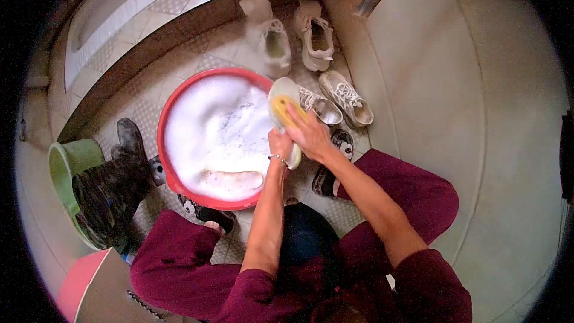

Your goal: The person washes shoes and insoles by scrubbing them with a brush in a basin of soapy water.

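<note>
Above the right rim of the red basin point(161, 134), my left hand point(280, 143) is gripping a pale shoe point(283, 88), its sole seemingly facing up, while my right hand point(309, 134) is clasping a yellow brush point(278, 105) against it. If suds are making my fingers slick, hard pressure could be twisting the shoe loose, onto the tiled floor point(149, 104) or into the foam point(200, 113).
</note>
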### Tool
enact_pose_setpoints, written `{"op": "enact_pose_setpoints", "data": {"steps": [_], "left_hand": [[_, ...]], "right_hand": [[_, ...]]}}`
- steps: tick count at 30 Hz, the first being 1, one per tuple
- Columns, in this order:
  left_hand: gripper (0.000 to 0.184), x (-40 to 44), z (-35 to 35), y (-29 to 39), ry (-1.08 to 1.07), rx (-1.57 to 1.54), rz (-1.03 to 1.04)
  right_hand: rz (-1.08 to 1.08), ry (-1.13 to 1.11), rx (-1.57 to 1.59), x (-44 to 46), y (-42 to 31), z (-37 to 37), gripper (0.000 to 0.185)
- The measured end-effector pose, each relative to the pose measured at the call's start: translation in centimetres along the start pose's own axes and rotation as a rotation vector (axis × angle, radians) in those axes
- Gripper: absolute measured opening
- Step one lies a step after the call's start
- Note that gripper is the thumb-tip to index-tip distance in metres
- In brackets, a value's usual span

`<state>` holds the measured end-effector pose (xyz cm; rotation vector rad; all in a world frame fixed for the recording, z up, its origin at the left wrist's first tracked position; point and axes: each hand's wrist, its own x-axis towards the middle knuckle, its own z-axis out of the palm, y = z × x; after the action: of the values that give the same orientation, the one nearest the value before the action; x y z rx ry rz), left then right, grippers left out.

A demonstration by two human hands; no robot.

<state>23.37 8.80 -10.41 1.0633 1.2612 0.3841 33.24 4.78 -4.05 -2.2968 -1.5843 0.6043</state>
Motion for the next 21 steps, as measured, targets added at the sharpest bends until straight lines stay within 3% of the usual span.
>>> {"op": "enact_pose_setpoints", "data": {"steps": [2, 3, 8, 10, 11, 13, 15, 18, 19, 21], "left_hand": [[0.025, 0.1, 0.1, -0.7, -0.002, 0.054, 0.091], [0.026, 1.0, 0.3, -2.3, -0.011, 0.069, 0.253], [0.031, -0.3, 0.2, 0.5, -0.026, 0.021, 0.129], [0.034, 0.0, -0.4, 1.4, -0.015, 0.069, -0.043], [0.033, 0.3, -0.3, 0.2, 0.002, 0.052, 0.057], [0.032, -0.1, -0.2, 0.3, -0.011, 0.009, 0.047], [0.029, -0.5, -0.9, 0.9, -0.097, 0.085, 0.073], [0.028, -0.4, 0.0, 1.5, 0.022, 0.213, 0.121], [0.029, 0.0, 0.2, 1.3, 0.06, 0.095, 0.154], [0.031, -0.3, 0.1, 1.0, 0.024, 0.082, 0.051]], "right_hand": [[0.065, -0.028, 0.069, -0.3, 0.1, 0.1, 0.061], [0.042, -0.019, 0.027, 1.1, 0.7, 0.7, 0.06], [0.2, 0.069, 0.042, 8.6, -0.3, -1.1, 0.058], [0.166, 0.082, 0.058, 6.7, 0.1, -0.9, 0.058], [0.11, 0.092, 0.091, 3.7, 0.1, -0.3, 0.059], [0.079, 0.092, 0.115, 1.8, -0.4, -0.6, 0.06], [0.25, -0.082, 0.143, 1.6, -0.9, -0.8, 0.059], [0.304, -0.006, 0.153, 7.2, -1.4, -1.1, 0.057], [0.301, -0.001, 0.143, 7.9, -1.0, -1.7, 0.057], [0.235, -0.197, 0.184, 8.2, -0.2, -3.3, 0.055]]}}
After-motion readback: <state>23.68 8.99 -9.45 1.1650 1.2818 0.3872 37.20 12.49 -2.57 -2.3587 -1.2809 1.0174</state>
